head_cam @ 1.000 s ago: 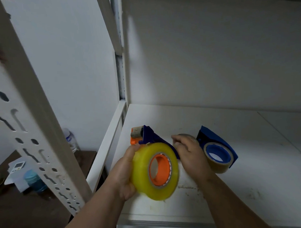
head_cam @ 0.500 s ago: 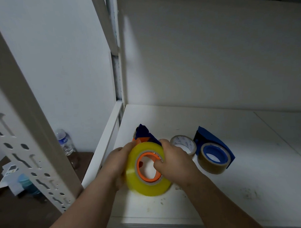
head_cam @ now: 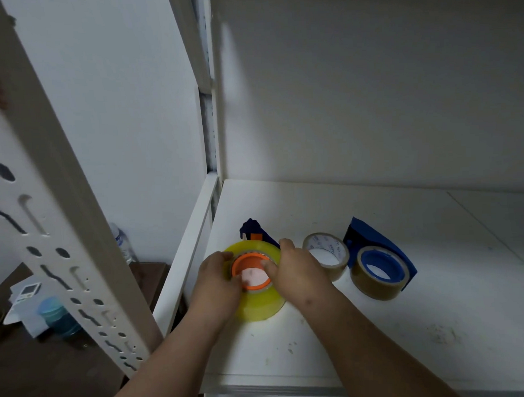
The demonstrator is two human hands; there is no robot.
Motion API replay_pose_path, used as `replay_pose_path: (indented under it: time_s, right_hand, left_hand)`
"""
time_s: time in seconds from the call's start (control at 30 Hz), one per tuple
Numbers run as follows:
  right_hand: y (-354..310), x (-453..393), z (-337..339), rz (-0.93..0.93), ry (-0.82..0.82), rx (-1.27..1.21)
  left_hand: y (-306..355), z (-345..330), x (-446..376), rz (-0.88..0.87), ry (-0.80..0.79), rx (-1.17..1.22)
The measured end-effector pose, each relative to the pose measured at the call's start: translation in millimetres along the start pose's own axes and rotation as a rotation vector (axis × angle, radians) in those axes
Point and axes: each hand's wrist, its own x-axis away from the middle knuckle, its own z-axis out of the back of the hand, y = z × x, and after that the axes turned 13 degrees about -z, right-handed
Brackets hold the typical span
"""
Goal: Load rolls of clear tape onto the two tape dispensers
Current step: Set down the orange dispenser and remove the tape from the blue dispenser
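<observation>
Yellowish tape roll point(head_cam: 258, 302) flat around dispenser's orange hub point(head_cam: 250, 268).

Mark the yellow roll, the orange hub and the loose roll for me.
yellow roll point(head_cam: 260, 308), head view, near side wall.
orange hub point(head_cam: 247, 259), head view, top rim.
loose roll point(head_cam: 335, 245), head view, upper edge of its core.

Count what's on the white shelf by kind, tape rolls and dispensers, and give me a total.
Tape rolls: 3 (yellowish roll, loose roll, brownish roll)
Tape dispensers: 2 (orange-hub dispenser, blue dispenser)
Total: 5
</observation>
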Motion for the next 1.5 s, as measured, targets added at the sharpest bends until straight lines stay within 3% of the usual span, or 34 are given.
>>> replay_pose_path:
  time_s: [0.13,0.3,0.4,0.5,0.67,0.77,1.03,1.17,1.5]
  right_hand:
    - [11,10,9,0.041,0.067,-0.049]
    - [46,12,34,0.075,0.348,-0.059]
    - [81,8,46,-0.042,0.462,0.04]
    - [112,9,56,-0.166,0.406,0.189]
    - [141,12,50,-0.117,0.304,0.31]
    - [146,11,49,-0.063,0.273,0.292]
    - [151,5,65,-0.023,0.239,0.202]
    - [154,-1,72,-0.036,0.233,0.107]
    - [148,17,78,-0.132,0.106,-0.655]
  left_hand:
    - [-8,-6,-1,-0.058,0.011,-0.173]
    - [9,-19,4,-0.255,0.172,-0.361]
    - [27,-35,7,-0.335,0.218,-0.373]
    - [35,-53,9,-0.411,0.208,-0.353]
    - [46,-79,15,-0.514,0.101,-0.363]
    - [53,-94,22,-0.532,-0.06,-0.457]
    - [61,-129,14,-0.406,-0.385,-0.608]
    - [62,-140,-1,-0.293,-0.423,-0.433]
    - [93,-145,1,0.273,-0.314,0.663]
